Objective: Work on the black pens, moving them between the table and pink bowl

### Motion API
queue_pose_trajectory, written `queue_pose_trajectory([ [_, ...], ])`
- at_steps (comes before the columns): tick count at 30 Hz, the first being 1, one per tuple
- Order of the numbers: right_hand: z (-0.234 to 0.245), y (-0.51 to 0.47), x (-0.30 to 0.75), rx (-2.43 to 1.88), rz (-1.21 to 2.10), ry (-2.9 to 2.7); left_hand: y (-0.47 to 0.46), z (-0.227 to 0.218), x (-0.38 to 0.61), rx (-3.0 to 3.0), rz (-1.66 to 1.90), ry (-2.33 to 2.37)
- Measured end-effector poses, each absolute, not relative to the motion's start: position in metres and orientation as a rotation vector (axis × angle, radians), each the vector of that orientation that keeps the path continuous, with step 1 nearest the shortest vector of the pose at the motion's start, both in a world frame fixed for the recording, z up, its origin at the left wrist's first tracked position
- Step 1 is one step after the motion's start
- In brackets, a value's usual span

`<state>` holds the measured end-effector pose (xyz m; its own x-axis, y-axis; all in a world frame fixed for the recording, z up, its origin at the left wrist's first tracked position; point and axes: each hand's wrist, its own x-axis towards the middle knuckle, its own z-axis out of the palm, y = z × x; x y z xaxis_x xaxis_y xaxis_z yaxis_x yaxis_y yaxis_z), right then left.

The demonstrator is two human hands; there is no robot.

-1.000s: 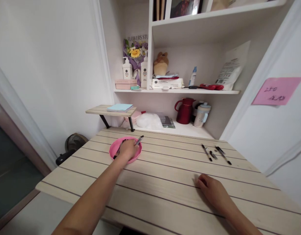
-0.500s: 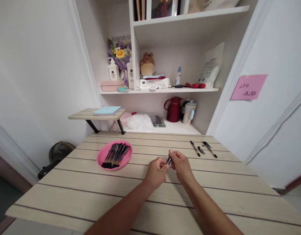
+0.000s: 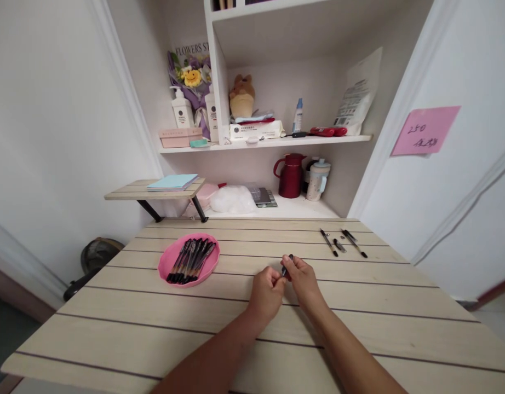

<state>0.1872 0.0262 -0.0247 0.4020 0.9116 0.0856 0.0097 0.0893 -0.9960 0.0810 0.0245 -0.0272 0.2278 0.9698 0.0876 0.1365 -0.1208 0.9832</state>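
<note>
Right hand [image 3: 304, 283] pinches pen [image 3: 284, 270]; left hand [image 3: 265, 293] closed, apparently on lower end. Likely two-handed pen work; next move calls for steady pinch.

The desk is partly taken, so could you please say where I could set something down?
Bare desk lies behind left hand and right hand, between pink tray and loose pens; front left, before the tray; and front right, before those pens. Crowded: the pen-laden tray, and mid-desk, where both hands meet around a dark piece.
</note>
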Motion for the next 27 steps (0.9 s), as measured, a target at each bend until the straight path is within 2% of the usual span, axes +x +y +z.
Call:
queue_pose_trajectory([
  [5,-0.026,0.025,0.186,-1.416,0.731,-1.044,0.018,-0.025,0.076,1.575,1.174,1.053],
  [9,-0.028,0.026,0.188,-1.485,0.615,-1.098,0.014,-0.027,0.078,1.583,1.14,1.063],
  [13,-0.029,0.026,0.19,-1.429,0.722,-1.021,0.014,-0.028,0.082,1.315,0.923,0.993],
  [20,-0.011,0.016,0.186,-1.111,1.071,-0.96,0.024,-0.012,0.061,0.724,0.497,0.47],
  [24,-0.007,0.015,0.188,-0.996,1.166,-0.942,0.027,-0.014,0.059,0.763,0.555,0.488],
  [27,-0.013,0.018,0.19,-1.085,1.114,-0.94,0.024,-0.023,0.067,0.909,0.723,0.659],
])
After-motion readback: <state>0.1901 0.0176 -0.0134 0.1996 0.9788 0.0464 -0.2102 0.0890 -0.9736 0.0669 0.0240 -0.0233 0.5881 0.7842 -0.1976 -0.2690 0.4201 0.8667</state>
